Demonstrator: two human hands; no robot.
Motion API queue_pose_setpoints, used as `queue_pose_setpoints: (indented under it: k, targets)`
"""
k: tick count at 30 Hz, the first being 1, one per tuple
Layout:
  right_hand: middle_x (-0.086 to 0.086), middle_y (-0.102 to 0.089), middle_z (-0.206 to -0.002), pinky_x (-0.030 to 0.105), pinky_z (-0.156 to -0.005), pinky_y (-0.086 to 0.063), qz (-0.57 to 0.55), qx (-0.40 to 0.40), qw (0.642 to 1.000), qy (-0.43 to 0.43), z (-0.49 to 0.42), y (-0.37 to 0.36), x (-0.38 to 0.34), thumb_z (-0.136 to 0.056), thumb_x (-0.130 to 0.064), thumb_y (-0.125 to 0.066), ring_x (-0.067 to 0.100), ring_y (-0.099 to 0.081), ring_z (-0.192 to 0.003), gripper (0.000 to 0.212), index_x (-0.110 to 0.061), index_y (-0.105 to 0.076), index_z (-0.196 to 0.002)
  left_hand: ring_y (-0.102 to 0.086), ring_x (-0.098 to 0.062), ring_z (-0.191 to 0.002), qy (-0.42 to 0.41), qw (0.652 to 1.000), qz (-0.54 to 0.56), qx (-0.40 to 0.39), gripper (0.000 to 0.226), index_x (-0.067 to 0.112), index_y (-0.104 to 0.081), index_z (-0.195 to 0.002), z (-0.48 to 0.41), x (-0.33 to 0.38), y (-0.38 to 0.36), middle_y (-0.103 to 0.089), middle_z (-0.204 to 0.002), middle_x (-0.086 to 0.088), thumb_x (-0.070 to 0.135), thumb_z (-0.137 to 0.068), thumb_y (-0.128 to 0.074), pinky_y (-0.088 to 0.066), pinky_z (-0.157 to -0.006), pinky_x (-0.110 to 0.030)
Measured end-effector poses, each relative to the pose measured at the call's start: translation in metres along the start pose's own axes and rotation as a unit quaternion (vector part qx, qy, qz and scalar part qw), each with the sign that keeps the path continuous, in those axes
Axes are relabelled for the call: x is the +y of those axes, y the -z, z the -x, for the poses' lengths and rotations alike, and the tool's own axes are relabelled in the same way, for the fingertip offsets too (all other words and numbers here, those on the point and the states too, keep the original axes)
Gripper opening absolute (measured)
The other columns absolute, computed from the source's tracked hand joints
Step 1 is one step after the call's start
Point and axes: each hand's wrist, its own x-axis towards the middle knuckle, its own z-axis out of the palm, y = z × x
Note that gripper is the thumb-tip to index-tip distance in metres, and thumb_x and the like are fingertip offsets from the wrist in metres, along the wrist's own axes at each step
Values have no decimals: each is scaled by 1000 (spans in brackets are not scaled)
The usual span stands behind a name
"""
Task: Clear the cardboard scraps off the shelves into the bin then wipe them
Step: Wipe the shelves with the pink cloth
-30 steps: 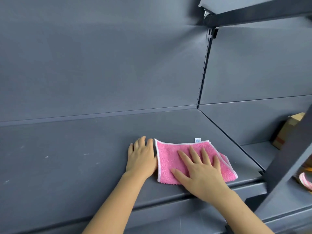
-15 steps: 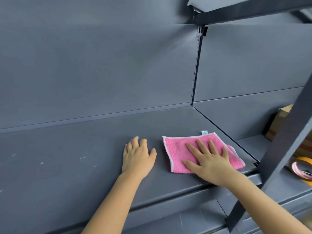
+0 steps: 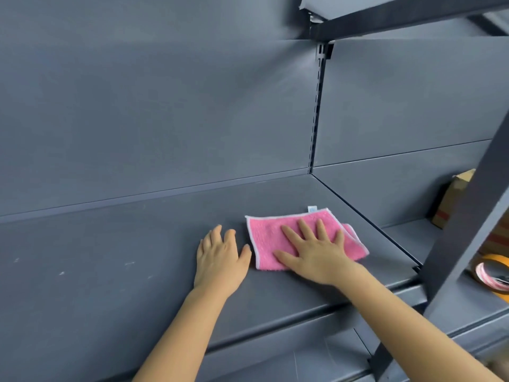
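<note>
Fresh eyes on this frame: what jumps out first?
The pink terry cloth with white edging pops against the dark grey metal shelf, right of centre under the flat right hand. The left hand rests on the shelf beside it. Far right, an orange tape roll and a brown cardboard box sit in the neighbouring bay.

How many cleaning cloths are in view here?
1. The pink cloth lies flat on the grey shelf, near its right end, under the right hand. Another could be hidden behind the dark post at right.
</note>
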Motion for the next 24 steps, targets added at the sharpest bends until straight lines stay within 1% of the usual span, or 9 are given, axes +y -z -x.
queue_pose_setpoints:
  k: [2, 5, 8, 10, 11, 13, 15, 19, 24]
  targets:
    - [-2, 7, -159, 61, -113, 4, 8, -14, 1000, -19, -16, 8, 10, -90, -65, -21, 34, 8, -146, 66, -39, -1, -147, -14, -25, -142, 1, 1000, 2, 4, 47, 14, -31, -138, 1, 0, 0, -14, -154, -8, 36, -96, -33, -13, -117, -37]
    - [-2, 7, -159, 60, -114, 1, 18, -5, 999, -44, -1, 3, 29, -86, -69, -12, 33, 7, -146, 69, -40, 1, -147, -13, -24, -142, 2, 1000, 9, 3, 47, 15, -31, -139, 3, -1, 0, -14, -154, -8, 37, -97, -33, -14, -116, -36]
    - [-4, 9, -159, 60, -113, 1, 31, 16, 999, -29, 33, -10, 29, -53, -74, 14, 32, 8, -146, 99, -42, 6, -146, -11, -23, -143, -2, 1000, -7, 4, 48, 15, -29, -139, 1, 0, -2, -12, -155, -8, 38, -97, -31, -10, -117, -37]
    - [-4, 9, -159, 60, -112, 2, 35, 7, 999, -24, 34, -10, 21, -46, -72, 16, 33, 7, -146, 105, -42, 6, -146, -10, -23, -144, -4, 1000, -19, 1, 48, 14, -29, -139, -3, 1, -4, -12, -155, -8, 37, -97, -30, -7, -118, -39]
    - [-3, 9, -159, 61, -112, 2, 28, 3, 999, -23, 28, -8, 16, -50, -74, 14, 33, 7, -146, 102, -41, 5, -146, -10, -23, -144, -3, 1000, -22, -1, 48, 14, -29, -139, -3, 1, -4, -12, -155, -9, 37, -97, -30, -6, -118, -39]
    - [-2, 7, -159, 62, -112, 1, 22, 10, 1000, -11, 7, -4, 7, -71, -76, 0, 34, 7, -145, 84, -40, 2, -147, -10, -23, -144, 0, 1000, -22, -3, 48, 14, -29, -138, -5, 1, -4, -12, -155, -9, 37, -97, -31, -5, -118, -39]
    - [-1, 6, -159, 63, -111, 1, 21, 15, 1000, 2, -13, 0, -1, -88, -68, -16, 35, 7, -145, 69, -37, -1, -148, -10, -23, -144, -1, 1000, -21, -4, 48, 15, -29, -138, -6, 0, -4, -12, -155, -9, 37, -97, -32, -7, -119, -39]
    - [0, 5, -159, 64, -110, 2, 18, 8, 1000, 1, -32, 4, -5, -90, -64, -19, 36, 8, -145, 66, -36, -2, -148, -10, -24, -144, -2, 1000, -18, -7, 49, 14, -29, -139, -5, 0, -2, -11, -155, -9, 38, -96, -32, -8, -119, -39]
    - [0, 4, -159, 62, -111, 2, 10, 16, 1000, 7, -13, 0, -8, -91, -62, -19, 36, 7, -145, 65, -36, -3, -148, -12, -26, -143, 9, 1000, -8, -3, 47, 11, -33, -136, 1, 3, 2, -14, -154, -12, 36, -96, -34, -10, -118, -39]
